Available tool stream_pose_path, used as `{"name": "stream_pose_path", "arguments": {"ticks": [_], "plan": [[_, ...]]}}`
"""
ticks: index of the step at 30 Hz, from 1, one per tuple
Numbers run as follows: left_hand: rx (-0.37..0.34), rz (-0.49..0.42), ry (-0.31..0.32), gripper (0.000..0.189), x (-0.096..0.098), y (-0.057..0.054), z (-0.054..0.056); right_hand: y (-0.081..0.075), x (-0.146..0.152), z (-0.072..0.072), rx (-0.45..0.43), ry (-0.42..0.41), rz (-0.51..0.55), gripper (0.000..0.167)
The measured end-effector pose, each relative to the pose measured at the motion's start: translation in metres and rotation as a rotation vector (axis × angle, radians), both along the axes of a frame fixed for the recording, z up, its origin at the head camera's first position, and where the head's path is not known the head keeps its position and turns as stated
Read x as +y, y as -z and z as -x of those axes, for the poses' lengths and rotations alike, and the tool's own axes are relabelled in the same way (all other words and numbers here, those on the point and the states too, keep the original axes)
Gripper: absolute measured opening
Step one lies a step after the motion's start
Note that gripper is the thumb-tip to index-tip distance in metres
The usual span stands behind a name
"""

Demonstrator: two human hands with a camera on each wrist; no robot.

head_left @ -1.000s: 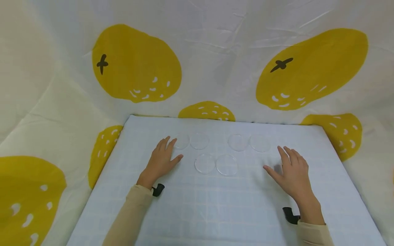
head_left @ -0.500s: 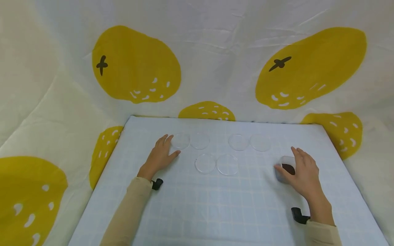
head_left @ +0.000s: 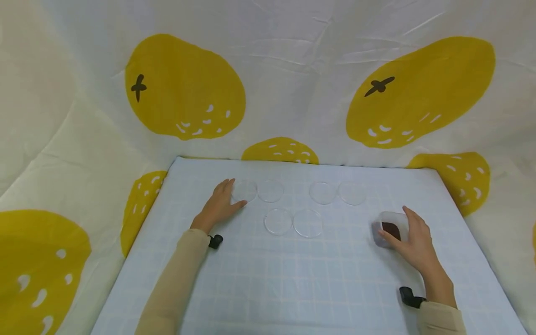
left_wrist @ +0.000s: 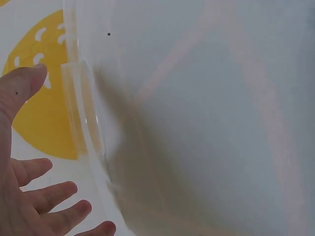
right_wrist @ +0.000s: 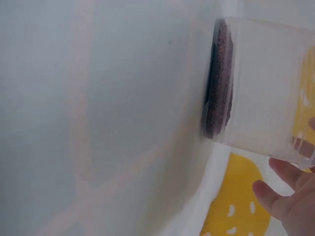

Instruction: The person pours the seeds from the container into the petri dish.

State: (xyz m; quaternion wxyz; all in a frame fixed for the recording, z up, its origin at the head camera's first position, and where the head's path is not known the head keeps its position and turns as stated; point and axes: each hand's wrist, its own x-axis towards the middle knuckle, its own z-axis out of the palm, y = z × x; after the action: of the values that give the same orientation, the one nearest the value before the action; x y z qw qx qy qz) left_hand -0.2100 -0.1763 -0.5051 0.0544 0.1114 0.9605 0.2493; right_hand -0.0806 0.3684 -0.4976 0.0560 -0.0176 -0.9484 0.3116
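My left hand [head_left: 218, 207] is at the back left of the table, fingers spread beside a clear round dish [head_left: 244, 191]. In the left wrist view its thumb and fingers are extended near the transparent wall of a dish [left_wrist: 84, 108]; contact is unclear. My right hand [head_left: 418, 242] is around the near-right side of a clear plastic tub [head_left: 392, 217] that stands on the table with a dark brown, grainy layer at its bottom [right_wrist: 220, 81]. Thumb and fingers lie loosely about the tub near its rim, without visibly curling tight.
Other clear round dishes stand in pairs: one [head_left: 270, 191] beside the left-hand dish, two [head_left: 322, 193] [head_left: 352, 193] at the back right, two [head_left: 278, 221] [head_left: 308, 223] in the middle. A pale checked cloth [head_left: 276, 288] covers the table. White fabric with yellow fruit [head_left: 293, 93] hangs behind.
My right hand has shifted right and slightly nearer, exposing the tub it mostly hid before. My left hand has moved slightly away from me beside the dish.
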Motion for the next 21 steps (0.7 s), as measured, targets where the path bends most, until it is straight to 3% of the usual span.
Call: {"name": "stream_pose_path", "arguments": {"ticks": [14, 21], "plan": [[-0.07, 0.027, -0.01, 0.092, -0.004, 0.006, 0.013, 0.004, 0.005, 0.0, -0.104, 0.007, 0.087, 0.116], [-0.057, 0.068, 0.009, 0.09, -0.002, 0.006, 0.016, 0.004, 0.01, -0.003, -0.147, 0.003, 0.124, 0.123]]}}
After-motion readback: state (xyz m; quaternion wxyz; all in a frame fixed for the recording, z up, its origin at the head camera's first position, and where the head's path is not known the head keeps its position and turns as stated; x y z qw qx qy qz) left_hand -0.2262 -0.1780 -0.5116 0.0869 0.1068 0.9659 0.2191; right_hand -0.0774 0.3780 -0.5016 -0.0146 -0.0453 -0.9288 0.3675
